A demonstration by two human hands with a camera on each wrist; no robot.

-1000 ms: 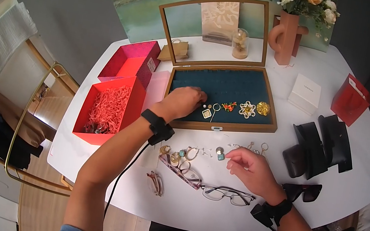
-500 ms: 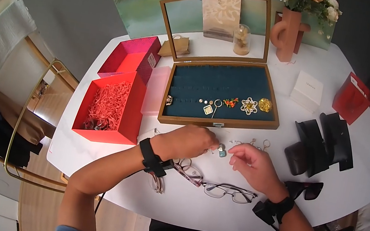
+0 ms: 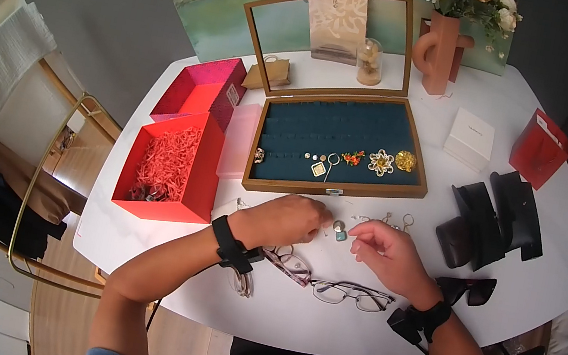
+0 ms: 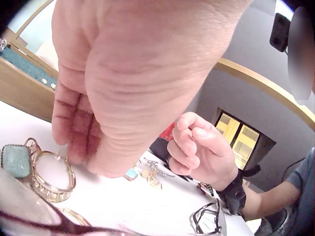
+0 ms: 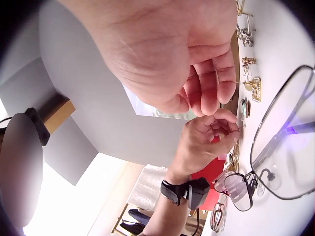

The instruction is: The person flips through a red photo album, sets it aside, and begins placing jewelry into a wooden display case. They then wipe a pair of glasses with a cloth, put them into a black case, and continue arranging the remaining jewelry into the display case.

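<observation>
Has moved left hand [image 3: 284,220] from wooden box [image 3: 365,190] of shiny pins [image 3: 381,163] to table [image 3: 347,335]; can't tell if pinching. Rests right hand [image 3: 393,258], loosely bent, near squarish blue-green stone [image 3: 341,238]. Has red paper bits [image 3: 166,163] inside red box [image 3: 200,193].

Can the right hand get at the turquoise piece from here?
Probably yes. The turquoise piece lies uncovered close to the right hand, and the left hand, on its other side, doesn't seem to block it.

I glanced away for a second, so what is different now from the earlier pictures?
The left hand has moved out of the jewelry case toward the person, down by the white table; whether it pinches anything is hidden. The right hand, the open case and the flower brooch stayed about where they were.
</observation>
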